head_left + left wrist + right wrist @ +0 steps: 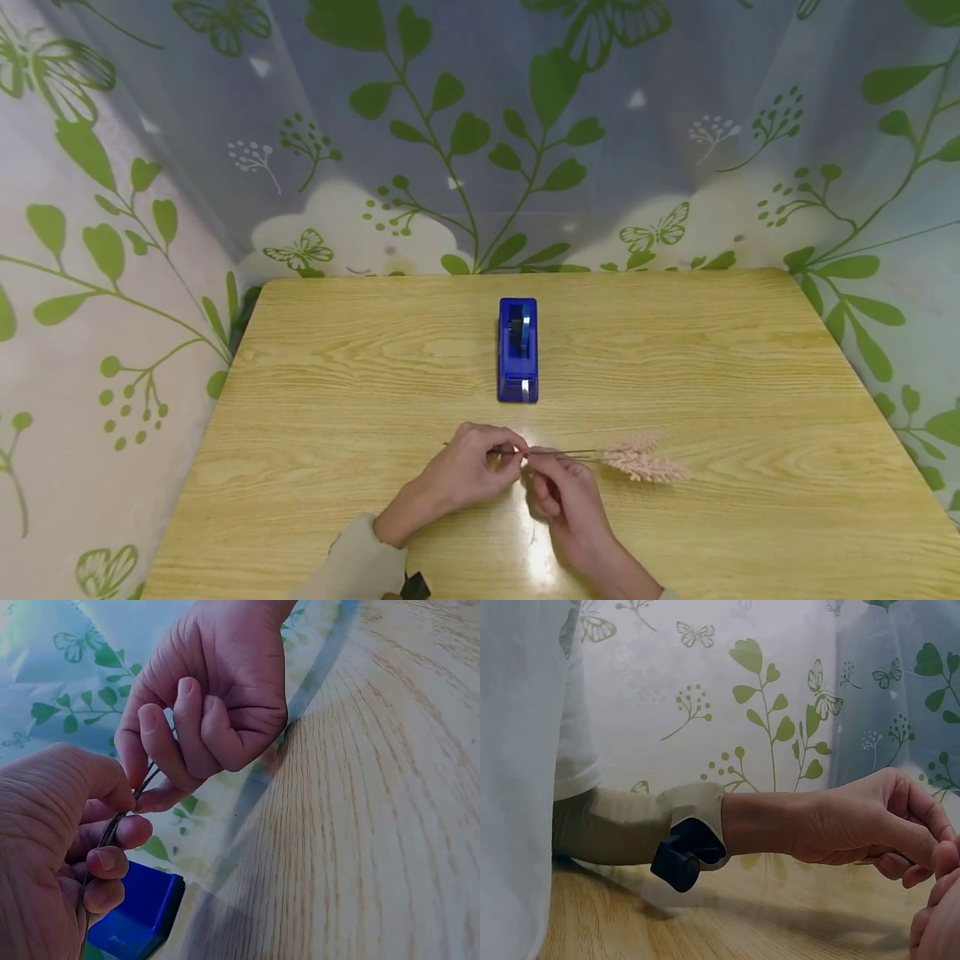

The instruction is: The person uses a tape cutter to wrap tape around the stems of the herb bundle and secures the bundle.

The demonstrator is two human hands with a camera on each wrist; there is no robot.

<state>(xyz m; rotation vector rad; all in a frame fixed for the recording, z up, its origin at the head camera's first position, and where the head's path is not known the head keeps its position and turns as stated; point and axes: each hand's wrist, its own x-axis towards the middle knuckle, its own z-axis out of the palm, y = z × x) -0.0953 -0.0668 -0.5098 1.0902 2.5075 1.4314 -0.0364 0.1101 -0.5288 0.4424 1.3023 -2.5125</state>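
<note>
Two thin brown stems (573,454) end in fluffy pale pink flower heads (643,460) that point right over the table. My left hand (474,462) grips the stems near their lower ends; in the left wrist view they pass between its curled fingers. Just beside it, my right hand (572,500) pinches the same stems between thumb and forefinger, fingertips close to the left hand's. In the left wrist view the right hand (217,690) has its other fingers curled in. Behind the hands, a blue tape dispenser (517,390) stands with its cutting end towards me.
The wood-grain table (360,358) stretches out on both sides of the hands. Curtains (420,192) printed with green leaves and butterflies hang along its back and sides. A dark wrist mount (679,859) sits on the left forearm over a beige sleeve (622,825).
</note>
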